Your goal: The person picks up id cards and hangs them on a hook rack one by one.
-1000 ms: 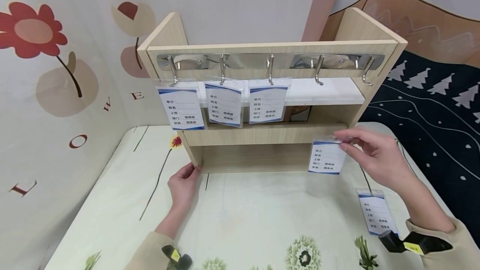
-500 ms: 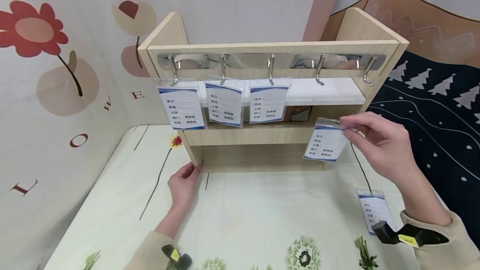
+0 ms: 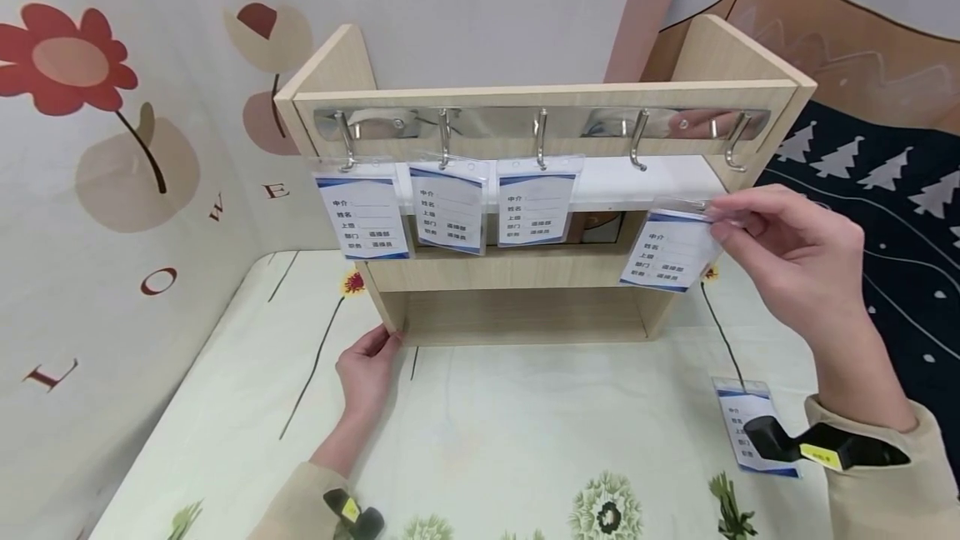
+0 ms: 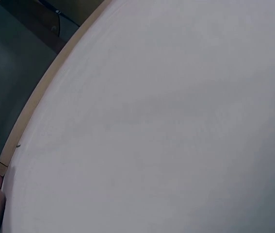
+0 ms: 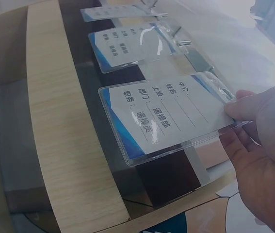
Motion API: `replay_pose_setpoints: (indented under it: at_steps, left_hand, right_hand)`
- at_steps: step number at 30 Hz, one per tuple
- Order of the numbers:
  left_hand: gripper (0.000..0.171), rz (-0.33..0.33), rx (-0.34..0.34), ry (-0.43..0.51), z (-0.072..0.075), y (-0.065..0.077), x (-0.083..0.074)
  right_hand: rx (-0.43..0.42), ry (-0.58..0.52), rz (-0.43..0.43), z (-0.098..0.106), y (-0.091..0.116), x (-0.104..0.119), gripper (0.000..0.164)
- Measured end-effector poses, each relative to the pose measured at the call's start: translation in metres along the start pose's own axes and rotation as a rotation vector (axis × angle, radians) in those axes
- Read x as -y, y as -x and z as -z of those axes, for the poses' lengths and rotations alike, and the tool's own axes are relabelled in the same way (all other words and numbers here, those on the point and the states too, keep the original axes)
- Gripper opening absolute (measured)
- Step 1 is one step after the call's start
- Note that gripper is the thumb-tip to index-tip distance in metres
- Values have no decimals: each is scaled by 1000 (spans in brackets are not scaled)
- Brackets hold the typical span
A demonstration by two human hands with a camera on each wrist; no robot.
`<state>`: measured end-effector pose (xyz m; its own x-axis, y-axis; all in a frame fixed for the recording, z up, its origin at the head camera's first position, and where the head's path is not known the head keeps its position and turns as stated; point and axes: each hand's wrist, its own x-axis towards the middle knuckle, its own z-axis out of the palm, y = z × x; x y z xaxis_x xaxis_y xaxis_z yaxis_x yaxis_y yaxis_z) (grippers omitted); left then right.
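Note:
My right hand (image 3: 806,261) pinches a clear-sleeved name badge (image 3: 667,252) between thumb and fingers at its upper right corner. In the head view the badge tilts in front of the wooden shelf (image 3: 517,275), below the two right-hand hooks. The right wrist view shows its printed face (image 5: 161,116), with the thumb on the sleeve's top strip. Three similar badges (image 3: 536,208) hang from the left, second and middle metal hooks (image 3: 541,140). My left hand (image 3: 367,377) grips the shelf's lower left corner; part of its fingers is hidden behind the side panel.
Another badge (image 3: 750,419) lies on the flower-print tablecloth (image 3: 510,415) at the right, partly covered by the right wrist camera (image 3: 817,448). A patterned wall (image 3: 487,7) rises behind the shelf. The two rightmost hooks (image 3: 737,144) carry no badge.
My right hand has raised the pinched badge from near the shelf's lower right corner toward the hooks, moving slightly right. The left hand and the hanging badges stay in place.

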<state>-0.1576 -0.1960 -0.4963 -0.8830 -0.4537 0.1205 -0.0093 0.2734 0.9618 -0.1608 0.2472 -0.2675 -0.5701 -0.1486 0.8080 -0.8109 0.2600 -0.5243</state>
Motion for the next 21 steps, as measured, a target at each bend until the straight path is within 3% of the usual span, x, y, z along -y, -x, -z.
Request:
replay_pose_setpoints:
  at_steps: [6,14,21]
  left_hand:
    - [28,8,6,-6,0,0,-1]
    - [27,5,-2,0,-1,-1,-2]
    - [28,6,2,1,-1,-1,-1]
  right_hand:
    - [-6,-34,3,-3,-3,0,19]
    - [-29,67,6,-12,-10,4,20]
    - [-57,0,17,-21,-15,6,17]
